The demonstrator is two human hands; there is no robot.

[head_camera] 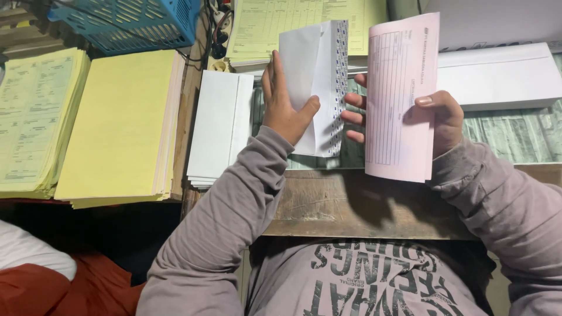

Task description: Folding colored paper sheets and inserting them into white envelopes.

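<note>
At the far left lies a stack of printed yellow forms [32, 117], and just beside it a thicker pile of plain yellow sheets [117, 126], both squared up and kept apart, apparently so each kind can be taken from its own heap. Above them sits the corner of a blue plastic basket [132, 20]. Further right, a low stack of white envelopes [216, 126] rests near the edge of the wooden tabletop [345, 205], within easy reach of the left arm.

The left hand [284, 105] holds one white envelope with a blue-and-red striped edge [319, 82] upright, the fingers flat behind it and the thumb pressed on its front; the flap side seems spread open toward the other hand, likely so the mouth stays wide. Just beside it, the right hand [427, 117] pinches a folded pink form [401, 96], thumb on the near face, fingers curled around the back, its long edge turned toward the envelope; the two papers are close but not touching.

Behind them lies another pile of yellow forms [293, 26], and at the right a long white box [503, 73]
</note>
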